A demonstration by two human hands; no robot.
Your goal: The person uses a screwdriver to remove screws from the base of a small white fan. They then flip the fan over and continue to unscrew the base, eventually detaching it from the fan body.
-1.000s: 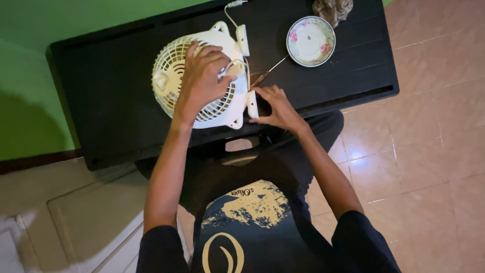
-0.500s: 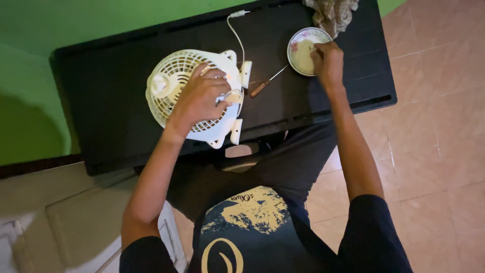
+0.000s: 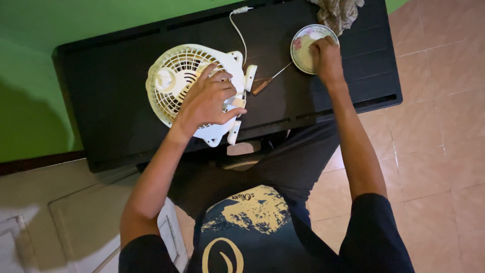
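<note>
A black table (image 3: 111, 101) stands against a green wall, with pinkish floor tiles (image 3: 434, 126) to its right. A small white fan (image 3: 172, 86) lies on it near the front edge, grille facing up, its stand pieces pointing toward the person. A white cord (image 3: 238, 30) runs from it to the back of the table.

The left hand (image 3: 204, 101) lies flat on the right side of the grille, fingers spread and pressing down, not closed round anything. The right hand (image 3: 326, 58) is well apart from it at the back right, fingertips curled down into a small flowered dish (image 3: 300, 45). From this angle I cannot tell whether they pinch anything, since the knuckles hide the tips. A crumpled cloth (image 3: 338, 12) lies just behind the dish. A screwdriver (image 3: 268, 83) with a brown handle lies untouched between fan and dish.

The step in hand looks like picking a small piece out of the dish while the fan is held steady. Whatever follows would call for a fine pinch with the right fingertips, and firm pressure from the left so the fan does not slide
</note>
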